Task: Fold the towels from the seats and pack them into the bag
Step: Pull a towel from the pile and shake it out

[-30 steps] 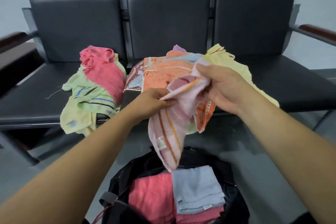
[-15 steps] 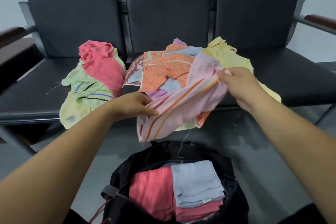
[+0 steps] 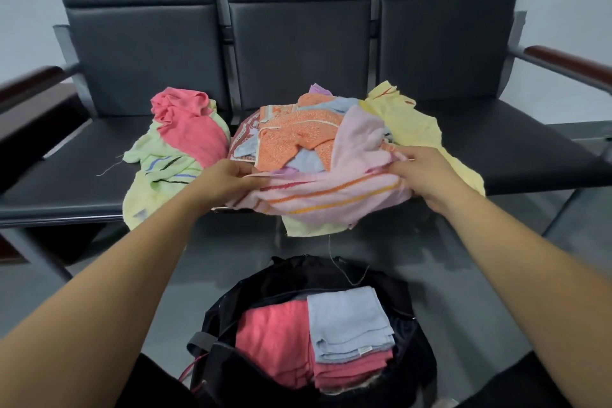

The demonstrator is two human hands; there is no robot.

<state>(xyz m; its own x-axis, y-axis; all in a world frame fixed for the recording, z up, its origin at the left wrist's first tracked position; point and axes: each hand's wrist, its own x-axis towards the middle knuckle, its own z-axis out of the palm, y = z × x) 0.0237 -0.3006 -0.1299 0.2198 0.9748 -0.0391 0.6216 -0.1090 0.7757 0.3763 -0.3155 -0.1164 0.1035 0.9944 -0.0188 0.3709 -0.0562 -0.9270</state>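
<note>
A pale pink towel with orange stripes (image 3: 334, 195) lies spread across the front of the middle seat, over the towel heap. My left hand (image 3: 228, 180) pinches its left edge and my right hand (image 3: 427, 175) grips its right end. Behind it sit an orange towel (image 3: 298, 136), pale blue pieces and a yellow towel (image 3: 410, 119). On the left seat a coral towel (image 3: 188, 126) rests on a light green striped towel (image 3: 155, 175). On the floor below, the open black bag (image 3: 331, 278) holds a folded blue towel (image 3: 347, 325) and folded coral towels (image 3: 275, 338).
Three black padded seats (image 3: 530, 156) are joined in a row, with dark wooden armrests (image 3: 569, 63) at both ends. Metal legs stand under the seats. A loose thread hangs from the towels toward the bag. Grey floor surrounds the bag.
The pink striped towel hung bunched between my hands above the bag; my hands moved apart and forward, and it now lies stretched out over the heap on the middle seat.
</note>
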